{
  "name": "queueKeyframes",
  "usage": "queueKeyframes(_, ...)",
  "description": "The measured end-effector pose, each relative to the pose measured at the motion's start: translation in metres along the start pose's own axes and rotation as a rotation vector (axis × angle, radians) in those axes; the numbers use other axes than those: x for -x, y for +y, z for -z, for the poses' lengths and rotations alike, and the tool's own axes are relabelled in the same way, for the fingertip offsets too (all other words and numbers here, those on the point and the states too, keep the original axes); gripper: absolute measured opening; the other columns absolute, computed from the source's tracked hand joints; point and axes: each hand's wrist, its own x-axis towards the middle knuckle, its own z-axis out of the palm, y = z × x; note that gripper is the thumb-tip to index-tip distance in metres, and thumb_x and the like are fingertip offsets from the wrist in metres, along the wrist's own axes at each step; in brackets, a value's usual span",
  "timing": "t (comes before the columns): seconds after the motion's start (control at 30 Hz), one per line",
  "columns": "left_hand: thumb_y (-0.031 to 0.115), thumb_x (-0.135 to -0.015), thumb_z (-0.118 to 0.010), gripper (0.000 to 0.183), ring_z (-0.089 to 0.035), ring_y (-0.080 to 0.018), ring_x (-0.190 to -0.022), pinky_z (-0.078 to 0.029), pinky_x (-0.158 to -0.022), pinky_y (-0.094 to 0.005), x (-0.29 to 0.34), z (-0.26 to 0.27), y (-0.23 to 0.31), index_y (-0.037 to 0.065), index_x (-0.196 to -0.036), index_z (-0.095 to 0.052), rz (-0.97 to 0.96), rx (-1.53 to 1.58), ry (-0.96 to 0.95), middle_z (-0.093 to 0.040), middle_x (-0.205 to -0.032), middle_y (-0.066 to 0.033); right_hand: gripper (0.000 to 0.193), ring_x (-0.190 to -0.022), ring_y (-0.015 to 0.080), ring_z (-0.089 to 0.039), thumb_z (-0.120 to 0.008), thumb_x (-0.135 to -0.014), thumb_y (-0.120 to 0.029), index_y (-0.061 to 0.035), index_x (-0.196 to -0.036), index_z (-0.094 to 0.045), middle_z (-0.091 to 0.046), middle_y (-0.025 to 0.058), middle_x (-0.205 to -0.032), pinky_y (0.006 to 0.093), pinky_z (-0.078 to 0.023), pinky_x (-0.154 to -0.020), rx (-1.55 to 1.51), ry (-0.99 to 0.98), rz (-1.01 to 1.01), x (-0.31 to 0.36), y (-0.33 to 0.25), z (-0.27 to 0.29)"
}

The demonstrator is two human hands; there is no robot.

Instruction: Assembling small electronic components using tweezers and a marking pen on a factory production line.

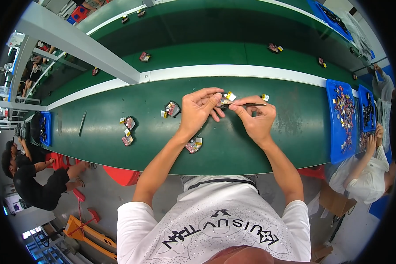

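Over the middle of the green bench my left hand (200, 108) pinches a small electronic assembly, partly hidden by the fingers. A white-and-yellow piece (231, 96) sticks out at its far side. In my right hand (257, 121) is a thin dark tool, like tweezers (253, 104), lying nearly level. Its tip reaches the assembly beside my left fingertips. Just below my left wrist lies a similar assembly (193, 145) with a reddish board and a yellow-white piece. Another assembly (173, 108) rests left of that wrist.
More assemblies (127, 140) lie at left on the bench (163, 154), near a thin strip (82, 123). Right stands a blue tray (336, 152) full of small parts; a blue bin (47, 127) is far left. Beyond a white rail (233, 69) runs a belt with assemblies. People sit both sides.
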Motion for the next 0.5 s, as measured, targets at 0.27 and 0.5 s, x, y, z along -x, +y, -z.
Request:
queueKeyframes(0.27,0.009,-0.099,-0.064,0.025,-0.07,-0.0198,-0.06,-0.056,-0.049,-0.0262,-0.0003,0.0025,-0.0013,-0.013,-0.111,-0.067,0.005,-0.004,-0.002,-0.071,-0.082,-0.0174,0.009,-0.046,0.0001,-0.041,-0.084,-0.078,-0.001,-0.0022,-0.084,-0.078,-0.075,0.0027,-0.082,0.0204,-0.028,-0.043,0.0,-0.044,-0.02,0.0015,-0.0007,0.0004)
queueKeyframes(0.5,0.01,-0.1,-0.063,0.025,-0.07,-0.0197,-0.06,-0.056,-0.049,-0.026,-0.0002,0.0021,0.0005,-0.013,-0.111,-0.067,0.001,-0.018,0.017,-0.071,-0.083,-0.0177,0.012,-0.046,0.0,-0.04,-0.085,-0.078,-0.003,-0.0014,-0.087,-0.077,-0.073,0.0016,-0.079,0.0202,-0.027,-0.044,-0.049,0.002,-0.127,0.0008,0.0007,-0.0009)
